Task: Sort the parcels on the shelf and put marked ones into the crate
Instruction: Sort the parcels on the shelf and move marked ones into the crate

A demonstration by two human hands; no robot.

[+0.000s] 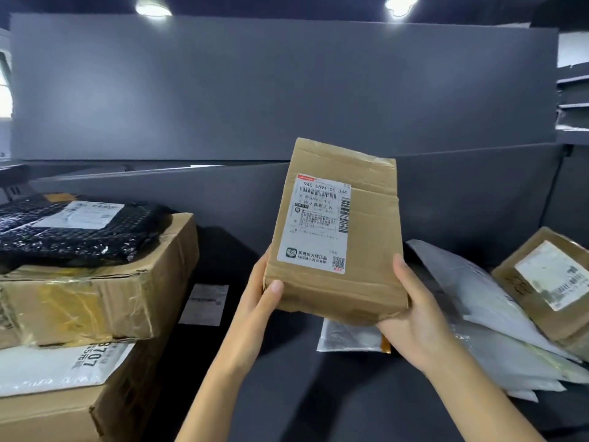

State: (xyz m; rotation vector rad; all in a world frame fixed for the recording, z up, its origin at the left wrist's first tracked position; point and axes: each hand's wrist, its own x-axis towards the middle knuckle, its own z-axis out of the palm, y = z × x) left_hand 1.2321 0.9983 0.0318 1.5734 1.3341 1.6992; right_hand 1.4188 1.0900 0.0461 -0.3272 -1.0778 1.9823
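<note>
Hands apart, left hand (pixel 264 298) and right hand (pixel 411 320) grip the lower corners of the taped brown cardboard parcel (pixel 371 247), upright above the dark grey shelf (pixel 287 384), so hold steady and check its white shipping label (pixel 318 224) for a mark.

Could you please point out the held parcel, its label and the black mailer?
held parcel (pixel 334 291): head view, bare cardboard, lower edge
label (pixel 315 224): head view, printed middle
black mailer (pixel 70 240): head view, black bubble wrap

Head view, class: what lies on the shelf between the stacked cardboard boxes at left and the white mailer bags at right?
In the head view, a white paper label and a silvery plastic pouch lie on the dark shelf.
</note>
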